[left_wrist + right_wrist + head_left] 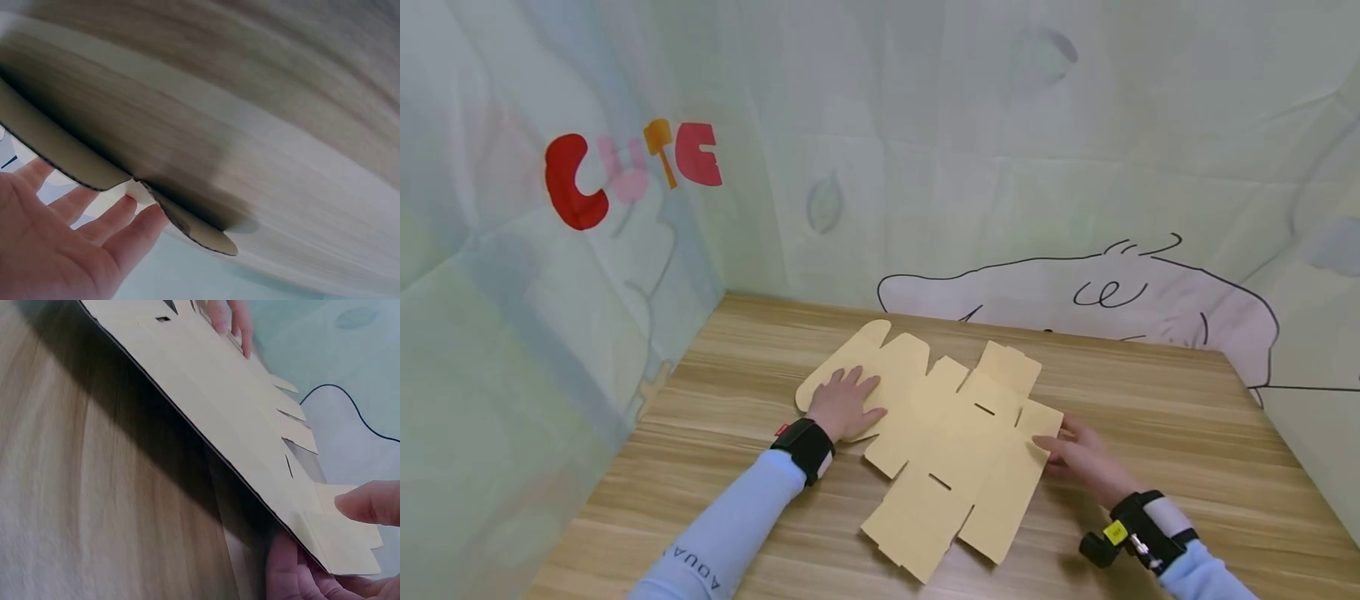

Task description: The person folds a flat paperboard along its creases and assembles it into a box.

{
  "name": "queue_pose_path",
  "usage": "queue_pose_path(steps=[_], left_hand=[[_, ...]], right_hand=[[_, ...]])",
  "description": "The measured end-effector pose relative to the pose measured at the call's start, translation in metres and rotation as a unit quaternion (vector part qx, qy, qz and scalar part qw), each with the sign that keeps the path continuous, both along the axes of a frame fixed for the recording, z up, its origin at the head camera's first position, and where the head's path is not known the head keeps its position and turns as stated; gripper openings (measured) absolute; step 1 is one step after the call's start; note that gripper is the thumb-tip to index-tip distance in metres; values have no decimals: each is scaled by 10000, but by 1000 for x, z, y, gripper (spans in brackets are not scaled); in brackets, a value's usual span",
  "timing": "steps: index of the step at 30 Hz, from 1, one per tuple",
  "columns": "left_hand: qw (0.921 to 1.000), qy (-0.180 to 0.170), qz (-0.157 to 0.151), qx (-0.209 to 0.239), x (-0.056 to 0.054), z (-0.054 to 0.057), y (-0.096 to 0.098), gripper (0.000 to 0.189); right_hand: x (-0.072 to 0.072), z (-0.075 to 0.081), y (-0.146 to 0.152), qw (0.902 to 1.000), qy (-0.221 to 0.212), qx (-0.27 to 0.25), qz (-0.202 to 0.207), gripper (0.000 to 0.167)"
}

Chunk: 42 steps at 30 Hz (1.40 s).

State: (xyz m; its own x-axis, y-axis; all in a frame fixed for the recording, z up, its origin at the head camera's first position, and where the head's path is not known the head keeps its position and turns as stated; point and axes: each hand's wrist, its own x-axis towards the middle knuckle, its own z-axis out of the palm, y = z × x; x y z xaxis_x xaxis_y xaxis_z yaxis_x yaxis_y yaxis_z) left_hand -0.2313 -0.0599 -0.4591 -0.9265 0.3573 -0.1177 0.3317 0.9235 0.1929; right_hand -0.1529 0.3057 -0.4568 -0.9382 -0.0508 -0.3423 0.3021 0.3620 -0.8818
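A flat, unfolded cardboard box blank (955,442) lies at a slant over the wooden table, with cut flaps, rounded tabs and two narrow slots. My left hand (842,406) rests with spread fingers on its far-left panel. From low down in the left wrist view, the same hand (69,244) reaches over the rounded edge of the cardboard (62,144). At the right edge, my right hand (1086,457) grips the blank. The right wrist view has its thumb (372,503) above the sheet and curled fingers (290,565) underneath, with that edge lifted off the tabletop.
The wood-grain table (700,417) stretches around the cardboard on all sides. Pale printed cloth walls (850,125) stand along its back and left, bearing coloured CUTE letters (576,183) and a line-drawn cartoon figure (1075,292). Both wrists wear black straps (808,450).
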Motion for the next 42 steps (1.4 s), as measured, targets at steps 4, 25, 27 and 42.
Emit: queue_pose_path(steps=[4, 25, 27, 42], left_hand=[[10000, -3, 25, -68, 1, 0, 0, 61], [9989, -35, 90, -466, 12, 17, -12, 61], [9987, -75, 98, -489, 12, 20, -13, 61], [9987, -394, -225, -224, 10, 21, -2, 62]], right_hand=[[1, -4, -4, 9997, 10, -214, 138, 68], [-36, -1, 2, 9934, 18, 165, 1138, 72], [-41, -1, 2, 9910, -7, 110, 1338, 76], [-72, 12, -5, 9802, -117, 767, 1823, 81]])
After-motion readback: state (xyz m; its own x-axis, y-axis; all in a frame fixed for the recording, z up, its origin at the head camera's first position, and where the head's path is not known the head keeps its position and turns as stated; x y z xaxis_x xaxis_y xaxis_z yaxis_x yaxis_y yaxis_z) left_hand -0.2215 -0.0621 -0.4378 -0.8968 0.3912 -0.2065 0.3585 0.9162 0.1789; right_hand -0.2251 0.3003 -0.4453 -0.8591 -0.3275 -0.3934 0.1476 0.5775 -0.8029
